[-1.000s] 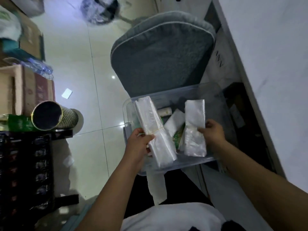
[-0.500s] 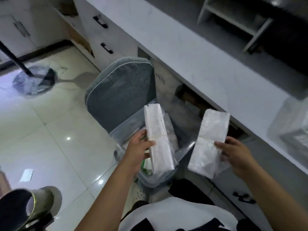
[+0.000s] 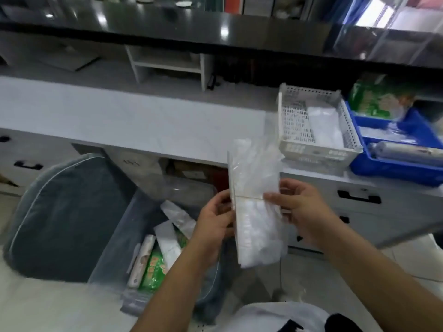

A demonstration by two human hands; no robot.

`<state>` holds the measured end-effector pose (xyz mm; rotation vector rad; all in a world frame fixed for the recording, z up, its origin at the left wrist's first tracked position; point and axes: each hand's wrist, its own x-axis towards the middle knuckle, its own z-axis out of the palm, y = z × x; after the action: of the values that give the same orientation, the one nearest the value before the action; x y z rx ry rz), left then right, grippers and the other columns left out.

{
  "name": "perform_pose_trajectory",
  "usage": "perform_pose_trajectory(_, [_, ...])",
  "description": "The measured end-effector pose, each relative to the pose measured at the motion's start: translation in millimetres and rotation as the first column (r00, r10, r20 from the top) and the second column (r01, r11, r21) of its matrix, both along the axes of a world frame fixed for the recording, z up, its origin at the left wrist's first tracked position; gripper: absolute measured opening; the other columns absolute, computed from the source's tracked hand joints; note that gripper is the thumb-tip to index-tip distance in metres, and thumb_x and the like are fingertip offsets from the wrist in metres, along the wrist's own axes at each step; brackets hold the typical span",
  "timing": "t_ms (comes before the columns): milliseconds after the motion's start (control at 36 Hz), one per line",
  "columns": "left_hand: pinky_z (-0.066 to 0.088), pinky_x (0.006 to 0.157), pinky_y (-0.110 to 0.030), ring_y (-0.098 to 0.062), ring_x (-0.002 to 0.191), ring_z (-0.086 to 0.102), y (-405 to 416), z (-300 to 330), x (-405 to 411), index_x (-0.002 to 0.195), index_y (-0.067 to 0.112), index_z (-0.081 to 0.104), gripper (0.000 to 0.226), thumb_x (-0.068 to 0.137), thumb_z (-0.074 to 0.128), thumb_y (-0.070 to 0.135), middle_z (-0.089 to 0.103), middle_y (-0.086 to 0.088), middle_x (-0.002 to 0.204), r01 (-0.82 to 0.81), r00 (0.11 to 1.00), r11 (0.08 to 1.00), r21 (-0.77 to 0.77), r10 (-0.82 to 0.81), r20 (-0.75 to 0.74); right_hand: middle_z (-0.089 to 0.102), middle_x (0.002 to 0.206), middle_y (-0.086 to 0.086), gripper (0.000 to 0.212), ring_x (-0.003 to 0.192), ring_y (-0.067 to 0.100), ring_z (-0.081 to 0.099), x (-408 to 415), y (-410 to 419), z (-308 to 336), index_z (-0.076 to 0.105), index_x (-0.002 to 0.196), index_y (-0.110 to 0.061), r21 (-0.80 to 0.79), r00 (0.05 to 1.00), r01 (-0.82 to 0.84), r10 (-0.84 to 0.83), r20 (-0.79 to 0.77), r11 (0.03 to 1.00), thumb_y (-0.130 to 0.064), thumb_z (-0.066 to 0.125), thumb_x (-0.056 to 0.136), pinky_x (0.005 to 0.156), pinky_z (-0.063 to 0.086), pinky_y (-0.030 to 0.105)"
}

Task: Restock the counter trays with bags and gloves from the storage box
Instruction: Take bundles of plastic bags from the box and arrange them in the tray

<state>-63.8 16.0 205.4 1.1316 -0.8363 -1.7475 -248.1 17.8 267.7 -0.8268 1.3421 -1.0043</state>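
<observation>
Both hands hold clear plastic bag bundles (image 3: pixel 256 200) pressed together upright in front of the counter edge; a rubber band crosses them. My left hand (image 3: pixel 215 221) grips the left side and my right hand (image 3: pixel 299 209) grips the right side. Below left, the clear storage box (image 3: pixel 115 240) sits on the floor with more bag packs (image 3: pixel 167 243) and a green packet (image 3: pixel 153 269) inside. On the counter at right stand a white perforated tray (image 3: pixel 294 116) holding a white pack and a blue tray (image 3: pixel 393 168) with clear bags and a roll.
A grey cushion (image 3: pixel 64 212) leans behind the storage box. The white counter (image 3: pixel 134 116) runs across, with drawers and black handles (image 3: pixel 359 197) beneath. A black upper ledge (image 3: pixel 167 25) and a small white shelf unit (image 3: pixel 167 65) sit behind it.
The two bundles, held apart before, have come together and risen out of the box toward the counter. The view has swung up and right, so the trays show.
</observation>
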Motion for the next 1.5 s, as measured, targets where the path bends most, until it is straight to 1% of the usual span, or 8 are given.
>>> perform_pose_trajectory(167, [0.053,0.093,-0.057,-0.039,0.107,0.067,-8,9,-58,0.123,0.019,0.063,0.038,0.09,0.062,0.001,0.071,-0.015,0.115,0.093,0.996,0.996,-0.003,-0.093,-0.015,0.078,0.087,0.005,0.02,0.074,0.019,0.075,-60,0,-8,0.073,0.094,-0.007,-0.063,0.994,0.066,-0.072,-0.084,0.996,-0.008,0.08,0.075,0.054,0.055,0.02])
perform_pose_trajectory(306, [0.058,0.074,-0.039,-0.031,0.093,0.069,-12,13,-112,0.117,0.021,0.068,0.041,0.075,0.07,0.02,0.07,-0.018,0.113,0.199,0.974,0.98,0.023,-0.195,-0.119,0.078,0.083,0.002,0.015,0.074,0.016,0.075,-115,2,-14,0.073,0.089,-0.01,-0.111,0.985,0.105,-0.119,-0.126,0.988,-0.006,0.079,0.077,0.055,0.054,0.018])
perform_pose_trajectory(583, [0.059,0.076,-0.039,-0.035,0.105,0.069,-25,1,-216,0.121,0.026,0.064,0.053,0.072,0.085,0.018,0.07,-0.014,0.119,0.141,0.99,0.989,-0.046,-0.139,0.039,0.074,0.095,-0.016,0.03,0.086,0.002,0.07,-222,0,-36,0.07,0.096,-0.032,-0.136,0.972,0.128,-0.152,-0.177,0.982,-0.029,0.086,0.07,0.074,0.058,0.027])
perform_pose_trajectory(694, [0.059,0.077,-0.04,-0.035,0.108,0.068,-36,7,-256,0.122,0.025,0.064,0.053,0.074,0.084,0.018,0.069,-0.014,0.12,0.213,0.977,0.975,-0.057,-0.212,0.027,0.073,0.107,-0.011,0.052,0.098,0.009,0.071,-278,0,-39,0.069,0.107,-0.035,-0.055,0.997,0.053,-0.055,-0.045,0.997,-0.04,0.088,0.059,0.083,0.06,0.037])
perform_pose_trajectory(833, [0.057,0.079,-0.041,-0.035,0.112,0.066,-42,13,-299,0.128,0.024,0.061,0.053,0.08,0.077,0.01,0.067,-0.016,0.124,0.289,0.957,0.955,-0.062,-0.29,-0.005,0.074,0.114,0.007,0.052,0.107,0.029,0.069,-336,10,-31,0.07,0.116,-0.018,0.015,0.981,-0.083,0.079,0.178,0.996,-0.023,0.081,0.065,0.094,0.055,0.049])
perform_pose_trajectory(1056, [0.057,0.082,-0.046,-0.037,0.113,0.064,-70,29,-353,0.131,0.022,0.06,0.053,0.082,0.072,0.006,0.065,-0.02,0.125,0.524,0.852,0.85,-0.057,-0.524,0.012,0.075,0.108,0.013,0.033,0.101,0.033,0.071,-377,9,-31,0.077,0.103,-0.012,-0.013,0.963,0.118,-0.112,0.246,0.993,-0.012,0.077,0.071,0.087,0.058,0.046])
perform_pose_trajectory(1250, [0.054,0.087,-0.038,-0.033,0.11,0.065,-130,33,-394,0.133,0.014,0.058,0.051,0.085,0.069,-0.001,0.064,-0.023,0.125,0.643,0.756,0.759,-0.104,-0.651,-0.069,0.073,0.116,0.012,0.039,0.106,0.032,0.07,-406,-27,-23,0.076,0.107,-0.018,0.006,0.939,0.154,-0.148,0.31,0.988,-0.019,0.081,0.069,0.089,0.058,0.047])
perform_pose_trajectory(1500, [0.057,0.09,-0.044,-0.026,0.112,0.065,-212,50,-445,0.128,0.036,0.062,0.051,0.081,0.076,0.021,0.067,-0.002,0.123,0.711,0.703,0.684,-0.166,-0.701,0.124,0.073,0.114,0.013,0.042,0.104,0.031,0.071,-437,-91,2,0.075,0.108,-0.016,-0.074,0.931,0.351,-0.339,0.135,0.933,-0.023,0.081,0.066,0.079,0.061,0.042])
